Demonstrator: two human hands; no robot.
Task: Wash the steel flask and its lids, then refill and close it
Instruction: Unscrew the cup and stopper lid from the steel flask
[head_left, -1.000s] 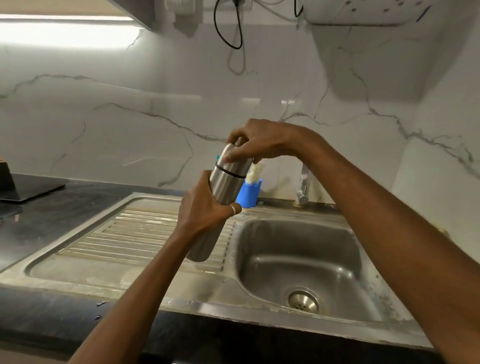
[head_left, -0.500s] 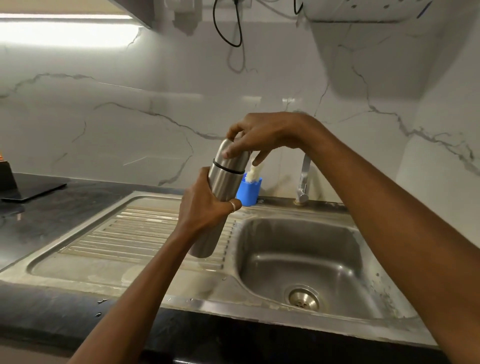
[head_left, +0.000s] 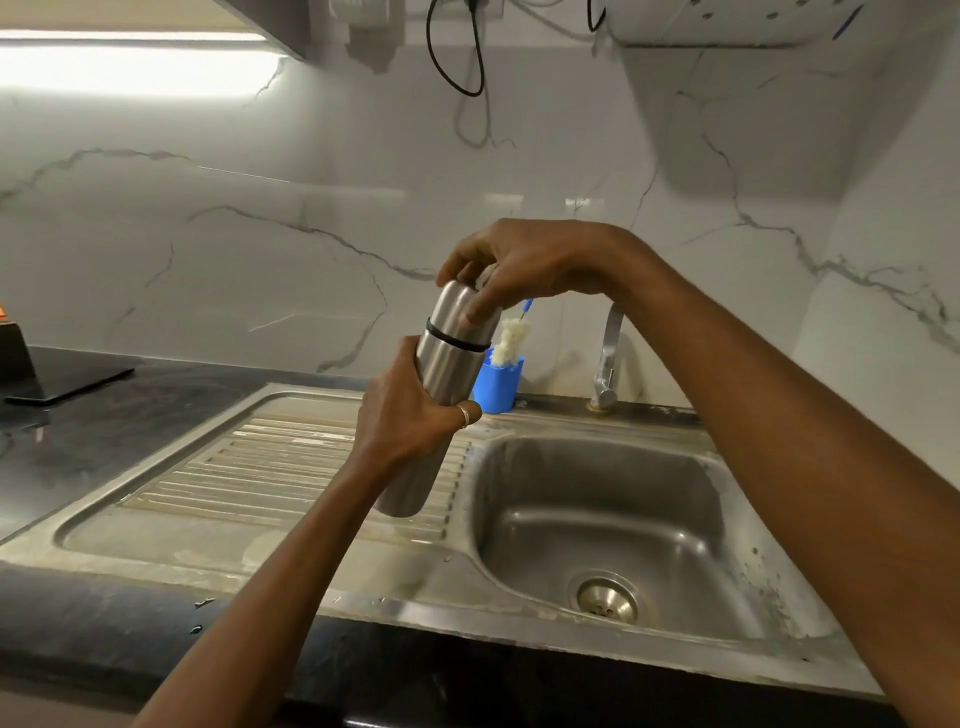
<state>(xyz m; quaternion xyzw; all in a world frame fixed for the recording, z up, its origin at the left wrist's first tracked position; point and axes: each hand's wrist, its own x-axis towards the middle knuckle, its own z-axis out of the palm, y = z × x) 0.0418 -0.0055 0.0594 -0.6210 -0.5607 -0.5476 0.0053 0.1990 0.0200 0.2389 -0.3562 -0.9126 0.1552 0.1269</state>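
**Flask in both hands, over the drainboard**

You're holding the flask (head_left: 439, 374) in the air with both hands. It's tilting, top leaning right and away from you, base pointing down at the drainboard (head_left: 291, 467), just left of the sink (head_left: 519, 525) bowl.

Your left hand (head_left: 410, 421) is wrapping round the middle of the body from the left, with a ring (head_left: 464, 415) showing on one finger at the front. Your right hand (head_left: 514, 265) is coming down from above, thumb and fingers curling round the lid (head_left: 457, 312). The lid is sitting on the flask, meeting the body at a black band.

Right behind the flask, a blue cup (head_left: 496, 387) is standing against the wall with a white brush (head_left: 509, 340) sticking out of it. The tap (head_left: 610, 358) is rising further right, behind the bowl. No water is running from it.
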